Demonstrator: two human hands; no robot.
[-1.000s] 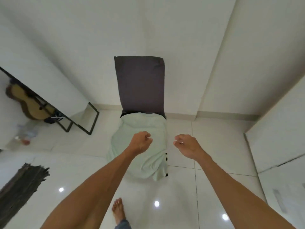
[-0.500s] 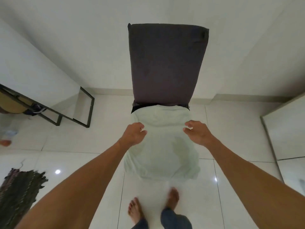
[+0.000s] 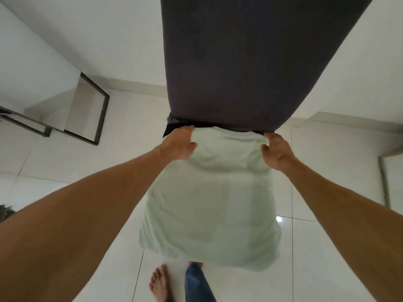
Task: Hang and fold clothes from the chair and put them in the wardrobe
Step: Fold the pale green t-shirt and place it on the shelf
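white glossy floor tiles [image 3: 327, 247] run under a chair [image 3: 250, 62] with a dark backrest. a pale green garment [image 3: 213, 203] lies draped over its seat. the left hand [image 3: 178, 144] and right hand [image 3: 275, 152] each pinch a top corner, fingers curled into the cloth just below the backrest. beneath both grips the garment hangs toward 1 bare foot [image 3: 160, 284].

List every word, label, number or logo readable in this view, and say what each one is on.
None: no text can be read anywhere in this view.
The pale green garment, gripped at its top corners by the left hand and the right hand, shows no print.
The dark chair back is plain.
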